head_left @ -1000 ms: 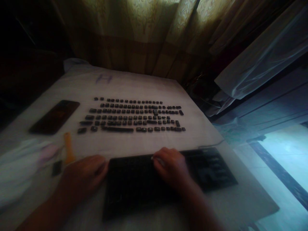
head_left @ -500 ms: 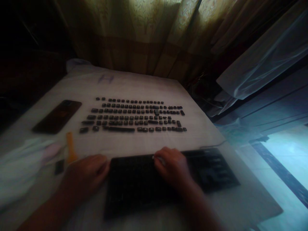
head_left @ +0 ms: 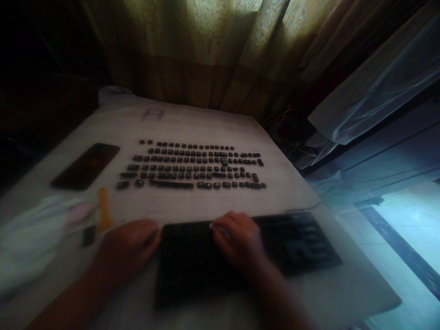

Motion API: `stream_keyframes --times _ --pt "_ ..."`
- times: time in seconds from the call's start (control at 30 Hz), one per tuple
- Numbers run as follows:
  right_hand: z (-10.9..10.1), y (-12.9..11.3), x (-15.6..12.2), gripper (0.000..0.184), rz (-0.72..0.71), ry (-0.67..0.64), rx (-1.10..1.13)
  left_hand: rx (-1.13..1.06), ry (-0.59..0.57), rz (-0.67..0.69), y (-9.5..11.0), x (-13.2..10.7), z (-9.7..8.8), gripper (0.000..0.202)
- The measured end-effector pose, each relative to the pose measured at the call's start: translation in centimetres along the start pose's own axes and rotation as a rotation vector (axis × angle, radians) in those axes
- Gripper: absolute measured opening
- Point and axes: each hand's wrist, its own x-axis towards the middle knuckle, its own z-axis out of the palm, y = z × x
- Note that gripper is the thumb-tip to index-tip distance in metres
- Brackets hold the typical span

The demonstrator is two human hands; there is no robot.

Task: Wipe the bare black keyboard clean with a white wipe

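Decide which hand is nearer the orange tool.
Left. The left hand lies just right of the orange tool, at the left edge of the keyboard; the right hand rests mid-keyboard, much farther right.

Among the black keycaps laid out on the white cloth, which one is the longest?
The long black bar-shaped keycap in the row nearest the person, towards its left. It is a thin strip; the other keycaps are small squares or short blocks.

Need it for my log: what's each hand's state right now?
Left hand: curled at the keyboard edge; grip cannot be told.
Right hand: pinching a small pale thing, blurred.
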Motion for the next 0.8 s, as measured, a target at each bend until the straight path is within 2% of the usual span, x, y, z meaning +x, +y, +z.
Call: stream_keyframes --times 0.3,0.6,0.8 --pt "0.69 -0.15 0.23 0.016 -0.016 -0.06 -0.141 0.019 -0.013 0.007 -0.25 -0.2 0.28 0.031" --pt "0.51 -0.33 0.35 0.013 0.003 -0.173 -0.164 0.007 -0.007 -0.003 -0.05 -0.03 0.0 0.032" --pt "0.5 -0.37 0.36 0.015 0.025 -0.169 -0.195 -0.022 -0.019 -0.029 0.01 0.0 -0.02 0.032"
